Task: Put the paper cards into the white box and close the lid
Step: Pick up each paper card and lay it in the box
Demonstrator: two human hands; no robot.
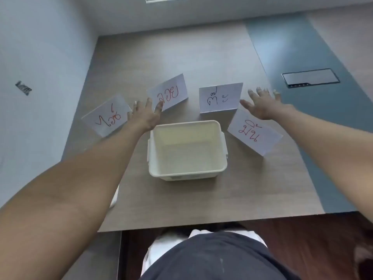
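A white box [187,172] stands open and empty in the middle of the table, no lid on it. Several folded paper cards with handwriting stand around its far side: one at the far left [105,118], one at centre-left [173,91], one at centre-right [221,98] and one at the right [254,136]. My left hand [144,114] hovers open between the two left cards, fingers spread. My right hand [262,104] is open beyond the right card, next to the centre-right card. Neither hand holds anything.
The wooden table [181,203] ends at a near edge by my body. A grey-blue strip runs down its right side with a dark recessed socket panel [310,77]. A white wall [40,57] borders the left. A small white object [115,197] peeks from under my left forearm.
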